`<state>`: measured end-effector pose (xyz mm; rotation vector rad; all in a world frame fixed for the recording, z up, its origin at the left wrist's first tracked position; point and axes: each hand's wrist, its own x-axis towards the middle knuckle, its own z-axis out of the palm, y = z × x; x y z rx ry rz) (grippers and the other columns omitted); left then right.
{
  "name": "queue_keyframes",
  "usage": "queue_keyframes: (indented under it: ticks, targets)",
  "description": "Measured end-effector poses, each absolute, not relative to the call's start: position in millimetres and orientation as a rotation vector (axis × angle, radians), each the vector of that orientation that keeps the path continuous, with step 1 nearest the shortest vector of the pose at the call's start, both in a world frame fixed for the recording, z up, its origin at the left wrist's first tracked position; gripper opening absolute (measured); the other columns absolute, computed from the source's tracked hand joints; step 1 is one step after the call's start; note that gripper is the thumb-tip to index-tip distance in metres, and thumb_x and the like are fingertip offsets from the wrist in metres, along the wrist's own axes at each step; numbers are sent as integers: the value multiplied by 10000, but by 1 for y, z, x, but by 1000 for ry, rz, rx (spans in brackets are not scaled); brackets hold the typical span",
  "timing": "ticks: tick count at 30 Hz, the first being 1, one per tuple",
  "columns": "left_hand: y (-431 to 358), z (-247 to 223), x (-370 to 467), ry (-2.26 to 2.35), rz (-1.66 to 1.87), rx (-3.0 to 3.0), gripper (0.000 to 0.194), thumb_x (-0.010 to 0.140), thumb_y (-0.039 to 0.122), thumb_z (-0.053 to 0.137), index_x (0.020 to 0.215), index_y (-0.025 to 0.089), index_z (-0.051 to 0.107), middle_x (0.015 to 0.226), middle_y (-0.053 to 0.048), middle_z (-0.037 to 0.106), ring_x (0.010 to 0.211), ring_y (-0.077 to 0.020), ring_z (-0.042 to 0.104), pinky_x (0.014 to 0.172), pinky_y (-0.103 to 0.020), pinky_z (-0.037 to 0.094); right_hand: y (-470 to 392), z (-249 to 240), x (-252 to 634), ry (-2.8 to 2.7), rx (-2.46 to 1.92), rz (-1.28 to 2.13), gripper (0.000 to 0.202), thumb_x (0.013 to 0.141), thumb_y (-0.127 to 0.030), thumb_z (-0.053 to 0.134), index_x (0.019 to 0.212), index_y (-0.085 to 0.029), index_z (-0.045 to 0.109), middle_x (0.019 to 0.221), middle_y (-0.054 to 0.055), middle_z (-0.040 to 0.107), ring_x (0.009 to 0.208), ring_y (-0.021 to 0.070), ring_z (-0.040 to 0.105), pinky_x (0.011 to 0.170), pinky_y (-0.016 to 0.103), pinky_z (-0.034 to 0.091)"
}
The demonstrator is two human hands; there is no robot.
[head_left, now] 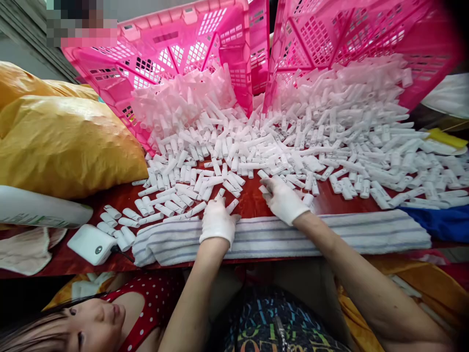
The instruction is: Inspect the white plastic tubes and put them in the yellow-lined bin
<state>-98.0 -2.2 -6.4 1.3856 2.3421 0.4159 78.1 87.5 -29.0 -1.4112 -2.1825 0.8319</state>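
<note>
Many short white tubes, some with small dark print, lie in a loose heap across the red tabletop. My left hand, in a white glove with bare fingertips, is over the near edge of the heap. Its thumb stands apart from the fingers, with a tube lying between them; I see no firm grip. My right hand, gloved the same way, has its fingers bent around a white tube, partly hidden by the fingertips. Under both wrists lies a rolled striped towel.
Two pink crates are tipped towards me, spilling tubes. A yellow sack, a white cylindrical container and a white power bank with a cable are at left. Blue cloth lies right. A person is close at lower left.
</note>
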Motion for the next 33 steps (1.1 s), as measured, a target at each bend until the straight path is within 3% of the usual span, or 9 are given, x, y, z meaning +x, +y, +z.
queue_keyframes:
  ticks: [4,7,11,16,20,26,29,33]
  targets:
    - [-10,-7,-104,2395,237,1504,211,753,253,691,945,167,704,980,-138,644,951,-298,632,871,-408,477,81,-30,98,-1526,-1063,1330,287,742,-349,710,947,-248,536,746,-28,609,617,140,597,677,332,514]
    - [-7,-7,-96,2265,555,1538,198,818,236,625,988,160,689,958,-115,663,925,-254,640,867,-376,486,74,-14,104,-1137,-909,1582,382,665,-377,793,845,-249,481,641,-70,598,560,128,618,610,297,523]
    - [-9,-4,-70,1919,998,1430,243,862,267,596,1077,160,635,984,-75,687,895,-181,643,838,-294,494,69,9,103,-797,-809,1607,360,649,-332,822,771,-234,498,684,-69,637,616,109,635,607,257,543]
    - [-18,2,-43,1753,1122,1485,184,855,284,610,1002,178,644,956,-55,686,851,-160,623,818,-272,476,71,13,102,-732,-784,1574,375,579,-303,868,742,-222,541,680,-73,645,620,94,622,597,228,538]
    - [-22,7,-33,1641,1198,1229,222,837,351,638,978,179,634,869,-28,660,768,-130,585,738,-240,455,68,10,106,-841,-844,1444,323,602,-324,855,750,-234,583,686,-65,651,622,108,618,608,250,528]
    - [-17,14,-32,1062,1108,611,347,819,474,640,820,139,550,635,26,505,492,-44,377,475,-176,274,60,6,113,-1236,-898,1418,174,733,-382,759,772,-237,671,834,0,676,832,155,622,843,324,499]
    - [-14,14,-43,708,937,291,351,818,446,656,810,119,530,579,73,359,433,-12,252,447,-159,208,60,4,120,-1290,-843,1354,132,741,-353,756,774,-248,684,907,3,639,890,151,596,855,309,489]
    - [-14,14,-50,525,692,94,307,916,399,523,817,109,520,564,116,175,411,-3,79,428,-147,171,59,5,130,-1404,-687,1380,51,790,-306,714,810,-270,683,1000,10,625,987,168,594,921,347,477]
